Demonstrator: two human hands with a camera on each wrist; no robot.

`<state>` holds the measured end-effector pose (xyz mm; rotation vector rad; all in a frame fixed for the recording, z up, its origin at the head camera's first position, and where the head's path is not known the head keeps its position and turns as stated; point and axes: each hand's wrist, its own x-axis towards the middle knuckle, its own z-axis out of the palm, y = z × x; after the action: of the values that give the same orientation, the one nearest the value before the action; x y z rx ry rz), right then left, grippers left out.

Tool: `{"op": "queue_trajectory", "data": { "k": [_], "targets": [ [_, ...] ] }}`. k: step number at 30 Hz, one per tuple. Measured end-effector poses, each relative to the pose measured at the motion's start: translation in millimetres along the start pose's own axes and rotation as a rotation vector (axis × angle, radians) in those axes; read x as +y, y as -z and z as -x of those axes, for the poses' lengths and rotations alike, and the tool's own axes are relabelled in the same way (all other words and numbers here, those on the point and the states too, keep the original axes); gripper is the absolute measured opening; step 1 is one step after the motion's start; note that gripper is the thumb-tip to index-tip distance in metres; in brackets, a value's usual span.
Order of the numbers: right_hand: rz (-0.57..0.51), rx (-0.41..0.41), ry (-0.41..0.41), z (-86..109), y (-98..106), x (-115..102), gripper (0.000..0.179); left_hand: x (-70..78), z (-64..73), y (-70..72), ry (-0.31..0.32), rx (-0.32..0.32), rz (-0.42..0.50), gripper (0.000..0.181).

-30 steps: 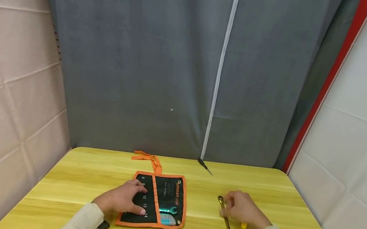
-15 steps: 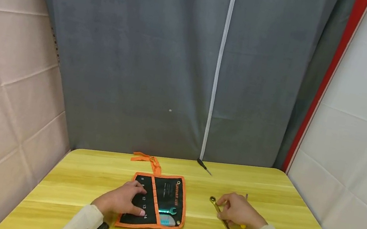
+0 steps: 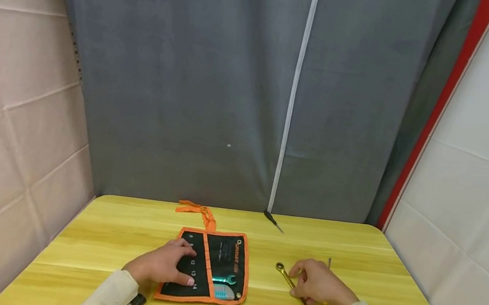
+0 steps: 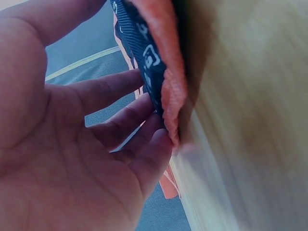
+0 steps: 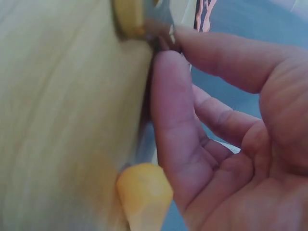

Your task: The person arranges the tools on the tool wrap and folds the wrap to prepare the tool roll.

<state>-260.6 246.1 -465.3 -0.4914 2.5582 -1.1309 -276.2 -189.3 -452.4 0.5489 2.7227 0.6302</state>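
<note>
Right hand pinches the gold wrench — left hand (grip loose) rests on the black pouch.

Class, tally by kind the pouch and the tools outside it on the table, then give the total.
Pouch: 1
Wrench: 1
Black-handled screwdriver: 1
Yellow-handled tool (partly hidden, type unclear): 1
Total: 4

I count one left hand, one right hand and two pale sleeves. There's one table, one dark pouch, one gold wrench and one teal wrench, making two, plus one black-handled screwdriver and one yellow-handled tool.
</note>
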Motion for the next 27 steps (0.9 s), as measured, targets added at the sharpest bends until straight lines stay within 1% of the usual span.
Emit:
{"op": "queue_trajectory", "data": {
  "k": [5,9,12,17,19,21,27],
  "targets": [
    [0.003,0.025,-0.006,-1.3,-3.2,-2.4,0.022,0.7,-0.4,1.7,-0.006,0.009,-0.006,0.071],
    [0.017,0.018,-0.002,-3.4,-5.0,-2.9,0.019,0.6,-0.9,1.7,-0.001,0.005,0.001,0.072],
    [0.040,0.019,0.002,-4.8,-5.5,-2.7,0.020,-0.7,-1.3,0.6,-0.004,-0.003,0.002,0.072],
    [0.133,0.073,0.027,-6.7,-4.7,-4.1,0.020,-2.2,-1.3,-0.4,-0.008,0.002,0.006,0.072],
    [0.158,0.084,0.032,-7.5,-4.4,-4.6,0.021,-2.4,-1.1,-0.5,-0.007,0.004,0.010,0.072],
    [0.157,0.078,0.027,-7.9,-4.3,-5.2,0.023,-2.6,-0.6,-0.7,-0.006,0.002,0.015,0.072],
    [0.141,0.051,0.053,-10.0,-3.8,-4.8,0.028,-1.9,1.1,-1.7,-0.002,-0.001,0.021,0.072]
  ]
}}
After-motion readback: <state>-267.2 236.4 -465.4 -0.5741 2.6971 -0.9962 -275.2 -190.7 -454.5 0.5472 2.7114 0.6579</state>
